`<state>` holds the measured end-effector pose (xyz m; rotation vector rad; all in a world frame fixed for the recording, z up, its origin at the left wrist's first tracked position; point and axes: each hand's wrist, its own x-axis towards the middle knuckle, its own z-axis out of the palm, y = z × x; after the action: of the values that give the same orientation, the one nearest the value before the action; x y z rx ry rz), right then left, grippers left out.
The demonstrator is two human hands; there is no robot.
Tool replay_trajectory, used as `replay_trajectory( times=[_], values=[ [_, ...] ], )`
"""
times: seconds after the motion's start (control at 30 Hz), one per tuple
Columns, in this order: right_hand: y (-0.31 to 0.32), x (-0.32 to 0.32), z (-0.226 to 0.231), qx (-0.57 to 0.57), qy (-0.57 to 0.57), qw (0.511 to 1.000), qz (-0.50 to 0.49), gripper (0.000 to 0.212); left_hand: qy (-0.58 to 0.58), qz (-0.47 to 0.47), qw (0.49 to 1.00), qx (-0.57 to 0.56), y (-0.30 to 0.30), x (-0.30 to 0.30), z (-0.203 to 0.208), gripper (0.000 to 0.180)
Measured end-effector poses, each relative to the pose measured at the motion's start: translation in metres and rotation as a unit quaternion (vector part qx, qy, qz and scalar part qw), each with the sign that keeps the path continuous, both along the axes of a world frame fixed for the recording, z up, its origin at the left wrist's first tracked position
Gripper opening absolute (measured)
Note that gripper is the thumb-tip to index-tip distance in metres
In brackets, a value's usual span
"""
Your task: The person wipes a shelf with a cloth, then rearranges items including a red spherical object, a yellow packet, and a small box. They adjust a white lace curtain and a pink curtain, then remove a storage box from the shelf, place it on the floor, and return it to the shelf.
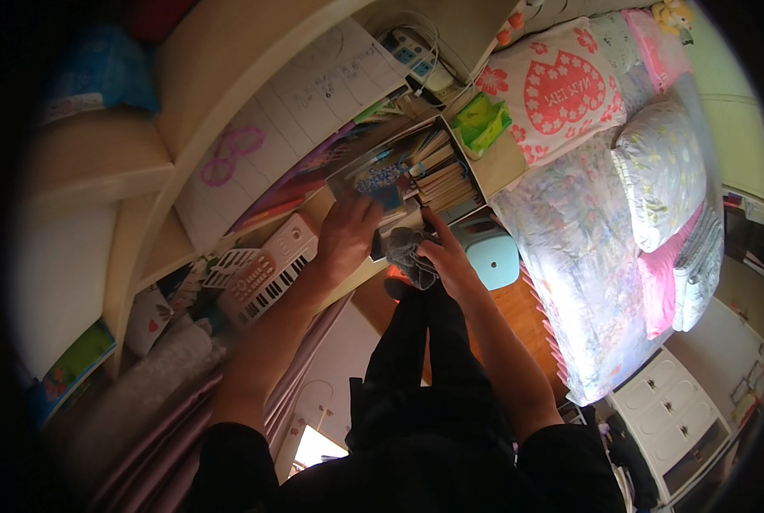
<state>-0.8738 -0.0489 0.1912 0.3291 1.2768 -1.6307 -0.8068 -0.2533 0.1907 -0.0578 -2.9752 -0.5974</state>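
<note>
My right hand (450, 261) grips a crumpled dark grey cloth (409, 252), with its index finger stretched toward the shelf edge. To its left, my left hand (348, 232) has its fingers curled at the near edge of a clear plastic box (348, 175). Small blue and white pieces show through the box, though blur hides what they are. Just beyond the hands, a row of books (443, 171) stands in an open compartment.
A pink and white toy keyboard (271, 274) lies at the left by a marked whiteboard (305, 94). On the right are a light blue stool (492, 259) and a bed with a floral cover (553, 231). A green packet (482, 126) and a power strip (416, 60) sit farther off.
</note>
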Motion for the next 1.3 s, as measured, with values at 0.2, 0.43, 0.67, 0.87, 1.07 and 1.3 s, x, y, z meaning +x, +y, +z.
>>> replay_trajectory(
  times=[0.2, 0.43, 0.67, 0.87, 1.07, 1.3],
  values=[
    [0.024, -0.001, 0.007, 0.000, 0.003, 0.996, 0.084, 0.053, -0.030, 0.028, 0.995, -0.086, 0.016, -0.033, -0.052, 0.041],
    [0.049, 0.021, 0.002, 0.001, -0.035, 0.998, 0.055, 0.047, -0.054, 0.076, 0.995, 0.042, -0.002, -0.028, -0.062, 0.048],
    [0.057, 0.029, -0.006, 0.006, -0.043, 0.998, 0.041, 0.045, -0.110, 0.044, 0.993, 0.030, -0.012, -0.021, -0.071, 0.041],
    [0.055, 0.026, 0.002, -0.001, -0.046, 0.999, 0.030, 0.043, -0.071, 0.067, 0.994, -0.050, -0.002, -0.012, -0.076, 0.041],
    [0.052, 0.035, 0.006, -0.016, -0.042, 0.999, -0.008, 0.037, -0.067, 0.053, 0.996, 0.013, -0.007, -0.017, -0.062, 0.044],
    [0.038, 0.025, 0.101, -0.037, 0.142, 0.989, 0.015, 0.027, -0.186, 0.200, 0.782, 0.560, 0.065, 0.050, 0.085, 0.047]
  ],
)
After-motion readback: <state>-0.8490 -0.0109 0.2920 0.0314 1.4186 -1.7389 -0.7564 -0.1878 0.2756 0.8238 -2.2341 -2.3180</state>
